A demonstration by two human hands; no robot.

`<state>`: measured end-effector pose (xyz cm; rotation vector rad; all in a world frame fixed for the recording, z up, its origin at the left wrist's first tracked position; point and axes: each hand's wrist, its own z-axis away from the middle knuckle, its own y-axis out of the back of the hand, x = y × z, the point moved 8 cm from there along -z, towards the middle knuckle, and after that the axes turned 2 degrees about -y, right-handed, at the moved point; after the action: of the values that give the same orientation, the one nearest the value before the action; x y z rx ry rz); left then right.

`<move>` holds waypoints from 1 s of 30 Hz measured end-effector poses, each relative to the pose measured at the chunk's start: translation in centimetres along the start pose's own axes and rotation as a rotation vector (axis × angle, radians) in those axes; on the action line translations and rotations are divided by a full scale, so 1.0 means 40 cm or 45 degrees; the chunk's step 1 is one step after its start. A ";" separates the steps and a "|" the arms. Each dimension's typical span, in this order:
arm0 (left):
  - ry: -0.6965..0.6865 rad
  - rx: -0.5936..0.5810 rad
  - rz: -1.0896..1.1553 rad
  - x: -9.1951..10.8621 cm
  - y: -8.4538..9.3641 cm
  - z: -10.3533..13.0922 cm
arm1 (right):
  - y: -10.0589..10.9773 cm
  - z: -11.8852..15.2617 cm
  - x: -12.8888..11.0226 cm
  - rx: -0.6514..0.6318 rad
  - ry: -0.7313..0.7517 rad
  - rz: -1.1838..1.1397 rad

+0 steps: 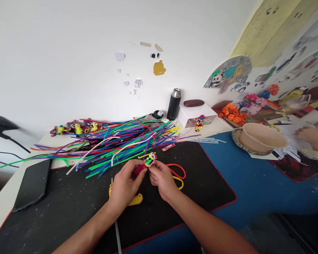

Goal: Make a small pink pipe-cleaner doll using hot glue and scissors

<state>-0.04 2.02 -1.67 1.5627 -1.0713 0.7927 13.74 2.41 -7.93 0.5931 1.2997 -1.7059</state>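
A small multicoloured pipe-cleaner figure [149, 161] is held above the black mat [201, 176]. My left hand [126, 181] is closed round its dark pink lower part. The fingers of my right hand [161, 178] pinch the figure's right side, close to its pink and yellow edge. Scissors with red and yellow handle loops [184, 172] lie partly behind my right hand. Under my left wrist is a yellow-handled tool [136, 200], partly hidden. Just beyond the hands spreads a heap of coloured pipe cleaners [127, 141].
A phone [34, 183] lies at the left. Behind are finished figures [79, 127], a black flask [174, 104] and a white box [196, 113] with a figure before it. At the right stand a bowl [263, 137], orange flowers [233, 113] and another person's hand [311, 137].
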 end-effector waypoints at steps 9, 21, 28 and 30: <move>-0.013 0.015 -0.023 -0.007 0.003 -0.002 | 0.003 -0.001 0.005 0.010 0.003 -0.005; -0.023 0.010 -0.136 -0.004 0.001 -0.004 | 0.001 0.000 0.007 0.010 -0.016 -0.008; 0.381 -0.030 0.391 -0.058 -0.016 -0.015 | -0.006 0.004 0.006 -0.021 -0.020 0.016; 0.445 -0.037 0.525 -0.068 -0.023 -0.018 | -0.005 0.005 0.005 -0.016 -0.025 0.017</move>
<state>-0.19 3.42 -4.26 1.1327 -1.1473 1.2717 13.49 2.17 -7.91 0.5749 1.2892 -1.6878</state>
